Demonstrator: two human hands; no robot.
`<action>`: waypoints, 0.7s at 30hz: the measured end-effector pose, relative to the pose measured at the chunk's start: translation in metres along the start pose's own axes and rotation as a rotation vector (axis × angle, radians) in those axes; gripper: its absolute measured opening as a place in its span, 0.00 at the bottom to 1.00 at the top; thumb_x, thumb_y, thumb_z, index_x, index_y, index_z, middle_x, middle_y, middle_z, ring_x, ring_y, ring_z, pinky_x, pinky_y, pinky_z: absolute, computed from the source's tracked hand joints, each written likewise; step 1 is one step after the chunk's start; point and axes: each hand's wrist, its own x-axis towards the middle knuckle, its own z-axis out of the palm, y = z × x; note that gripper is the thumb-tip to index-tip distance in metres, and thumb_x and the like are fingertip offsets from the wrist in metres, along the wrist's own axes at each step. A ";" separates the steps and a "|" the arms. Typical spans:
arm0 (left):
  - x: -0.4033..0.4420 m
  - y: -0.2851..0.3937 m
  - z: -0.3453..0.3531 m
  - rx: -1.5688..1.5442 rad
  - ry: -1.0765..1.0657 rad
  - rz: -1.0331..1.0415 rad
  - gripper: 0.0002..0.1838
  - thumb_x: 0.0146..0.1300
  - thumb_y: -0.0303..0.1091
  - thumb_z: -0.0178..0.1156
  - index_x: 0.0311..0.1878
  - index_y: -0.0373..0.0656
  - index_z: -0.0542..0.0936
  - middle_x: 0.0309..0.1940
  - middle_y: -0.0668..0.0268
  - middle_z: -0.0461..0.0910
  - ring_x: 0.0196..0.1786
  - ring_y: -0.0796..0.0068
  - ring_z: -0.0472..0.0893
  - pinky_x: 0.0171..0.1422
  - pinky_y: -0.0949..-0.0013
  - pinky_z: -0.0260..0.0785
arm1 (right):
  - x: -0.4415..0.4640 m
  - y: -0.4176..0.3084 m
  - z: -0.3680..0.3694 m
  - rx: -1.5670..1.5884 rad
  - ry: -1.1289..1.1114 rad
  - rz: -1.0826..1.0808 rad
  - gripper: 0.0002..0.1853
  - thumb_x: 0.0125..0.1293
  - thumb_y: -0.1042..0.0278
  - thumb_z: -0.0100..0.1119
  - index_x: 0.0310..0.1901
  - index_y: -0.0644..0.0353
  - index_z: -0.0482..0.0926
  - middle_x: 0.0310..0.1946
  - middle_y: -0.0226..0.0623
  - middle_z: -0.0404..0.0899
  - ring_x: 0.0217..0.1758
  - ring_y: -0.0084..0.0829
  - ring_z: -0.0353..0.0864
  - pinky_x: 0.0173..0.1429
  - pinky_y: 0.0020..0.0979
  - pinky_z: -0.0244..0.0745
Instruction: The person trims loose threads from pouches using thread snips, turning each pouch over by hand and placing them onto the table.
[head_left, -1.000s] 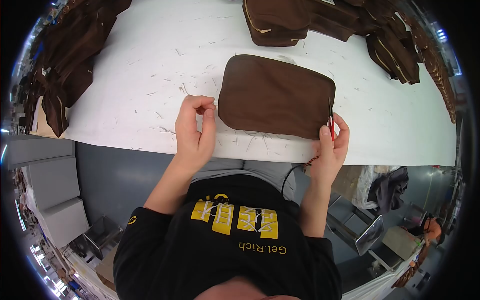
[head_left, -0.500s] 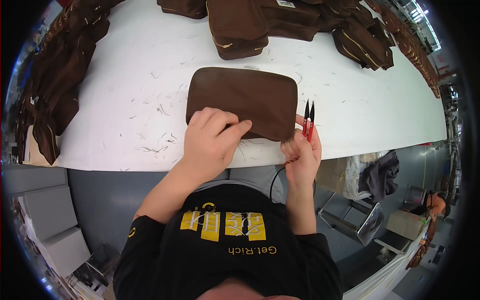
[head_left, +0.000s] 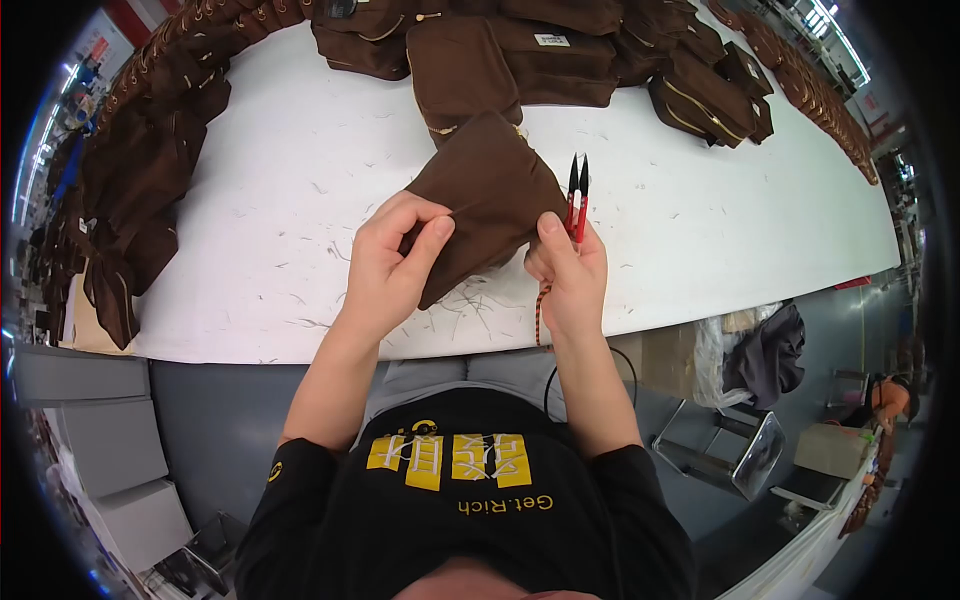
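Note:
A brown fabric pouch [head_left: 490, 190] is tilted with a corner up over the white table. My left hand [head_left: 385, 260] is closed at its left side, thumb and index finger pinching at the cloth; whether a thread is between them is too small to tell. My right hand [head_left: 570, 270] is closed around red-handled thread snips [head_left: 577, 200], black blades pointing away from me and apart. The thumb of that hand also rests at the pouch's right edge. A striped cord [head_left: 540, 315] hangs below the right palm.
Brown zippered pouches [head_left: 465, 70] are piled along the table's [head_left: 280, 210] far side, with more heaped at left [head_left: 140, 170]. Loose thread ends litter the white surface. A metal stool [head_left: 720, 445] stands on the floor at right; another person [head_left: 890, 400] is at far right.
The pouch has turned from lying nearly flat to tilted, one corner upward. My left hand has moved from on top of it to its left side. The snips have shifted left and away from me.

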 end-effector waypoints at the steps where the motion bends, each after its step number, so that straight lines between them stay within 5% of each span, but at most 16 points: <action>1: 0.003 0.001 -0.002 -0.017 0.018 0.004 0.06 0.69 0.28 0.61 0.38 0.35 0.80 0.32 0.69 0.77 0.34 0.82 0.71 0.41 0.77 0.64 | 0.004 -0.001 0.002 0.011 -0.027 -0.018 0.09 0.72 0.66 0.61 0.36 0.55 0.71 0.18 0.17 0.57 0.19 0.13 0.50 0.26 0.23 0.49; 8: 0.014 0.006 -0.021 -0.358 -0.026 -0.187 0.07 0.72 0.30 0.60 0.41 0.36 0.79 0.34 0.73 0.76 0.38 0.86 0.70 0.44 0.77 0.64 | 0.022 -0.010 0.022 0.034 -0.142 -0.145 0.09 0.72 0.67 0.61 0.36 0.55 0.70 0.21 0.18 0.61 0.21 0.13 0.53 0.26 0.22 0.50; 14: 0.016 0.002 -0.031 -0.027 0.048 0.349 0.04 0.69 0.21 0.55 0.45 0.37 0.77 0.42 0.65 0.75 0.41 0.77 0.72 0.49 0.76 0.65 | 0.019 -0.016 0.038 -0.121 -0.216 -0.429 0.07 0.71 0.70 0.63 0.38 0.60 0.75 0.25 0.18 0.67 0.26 0.09 0.56 0.30 0.18 0.52; 18: 0.025 0.001 -0.020 0.014 0.105 0.420 0.12 0.62 0.17 0.56 0.49 0.37 0.74 0.42 0.63 0.75 0.45 0.71 0.73 0.53 0.73 0.66 | 0.022 -0.020 0.034 -0.454 -0.340 -0.694 0.05 0.66 0.78 0.64 0.41 0.65 0.77 0.27 0.25 0.72 0.29 0.13 0.63 0.34 0.18 0.60; 21: 0.019 0.010 -0.011 -0.251 0.025 0.347 0.13 0.61 0.22 0.59 0.49 0.37 0.73 0.43 0.64 0.74 0.47 0.72 0.73 0.54 0.72 0.66 | 0.020 -0.015 0.033 -0.530 -0.351 -0.796 0.06 0.64 0.83 0.64 0.41 0.66 0.78 0.26 0.26 0.73 0.27 0.14 0.64 0.33 0.18 0.60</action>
